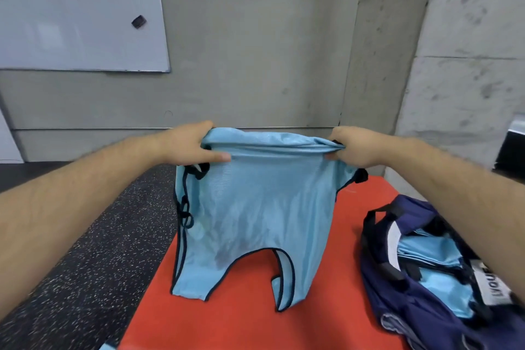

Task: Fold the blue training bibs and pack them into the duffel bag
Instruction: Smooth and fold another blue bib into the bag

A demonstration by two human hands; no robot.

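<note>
Both hands up at mid-frame — left hand and right hand each pinching a top corner of the bib, fingers curled into the cloth, so it hangs flat over the red table for folding. Lower right, the open bag already holds folded blue bibs.

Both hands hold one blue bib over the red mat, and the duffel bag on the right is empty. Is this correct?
Not quite: the duffel bag is not empty; the head view shows folded blue bibs inside it. The left hand and right hand do hold the blue bib over the red mat.
</note>
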